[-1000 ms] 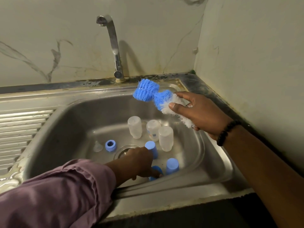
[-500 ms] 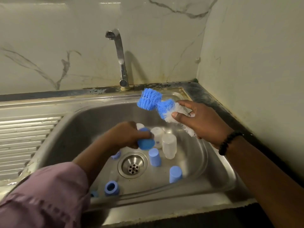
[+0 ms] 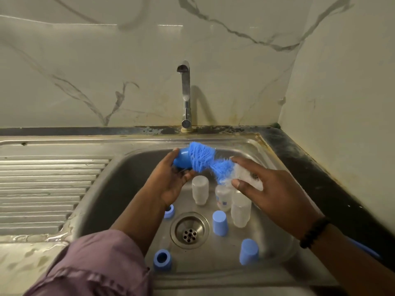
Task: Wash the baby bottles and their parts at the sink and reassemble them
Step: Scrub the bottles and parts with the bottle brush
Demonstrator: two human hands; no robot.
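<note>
- Left hand (image 3: 168, 178): my fingers curl round a blue cap (image 3: 181, 160) above the sink (image 3: 277, 259), brush (image 3: 205, 162) bristles against it.
- Right hand (image 3: 271, 189): fingers apparently pinch the brush's white end.

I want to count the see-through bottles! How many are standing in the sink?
3. One bottle stands behind the drain, one just right of it, partly behind the brush, and one nearest the right hand. More could hide behind the arms.
</note>
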